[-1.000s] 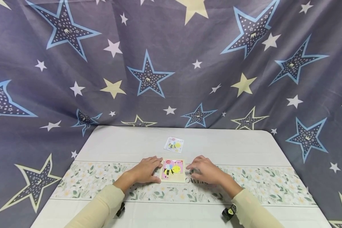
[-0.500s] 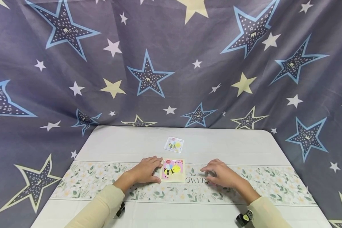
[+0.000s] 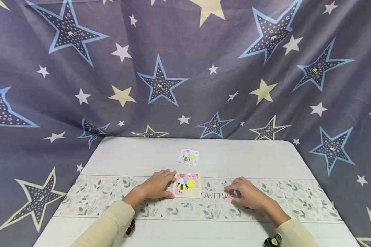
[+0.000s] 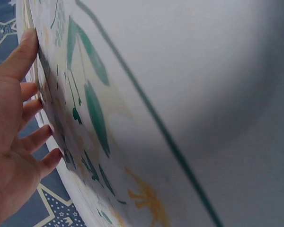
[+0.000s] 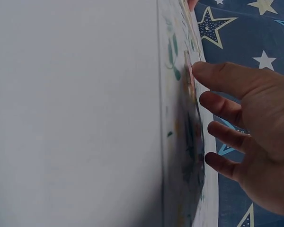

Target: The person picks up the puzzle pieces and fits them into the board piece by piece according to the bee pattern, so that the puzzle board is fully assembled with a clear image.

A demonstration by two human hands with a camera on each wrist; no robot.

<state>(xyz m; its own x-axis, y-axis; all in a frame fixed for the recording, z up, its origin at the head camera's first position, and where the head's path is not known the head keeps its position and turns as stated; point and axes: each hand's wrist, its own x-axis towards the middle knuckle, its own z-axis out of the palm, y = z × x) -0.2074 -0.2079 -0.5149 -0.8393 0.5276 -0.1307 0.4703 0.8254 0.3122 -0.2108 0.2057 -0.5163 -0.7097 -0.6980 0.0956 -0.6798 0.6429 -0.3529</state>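
Note:
A square wooden puzzle board [image 3: 187, 196] with a bee picture on pink lies flat near the middle of the table; its lower right part shows bare wood. Along its left edge rests my left hand [image 3: 158, 185], fingertips and thumb touching the frame, the fingers loosely bent. To the right, my right hand [image 3: 247, 193] hovers low over a small pink, yellow and black puzzle piece [image 3: 228, 197], which the hand partly covers. In the right wrist view the thumb is beside the piece [image 5: 190, 75], and the fingers are spread apart from it.
Behind the board lies a white card [image 3: 188, 157] printed with the same bee. A floral band with lettering [image 3: 211, 195] crosses the white tablecloth [image 3: 250, 157]. A dark curtain with stars [image 3: 173, 116] hangs behind the table.
My right hand has moved away from the board to the right and down over the loose puzzle piece. The left hand and the board have stayed in place.

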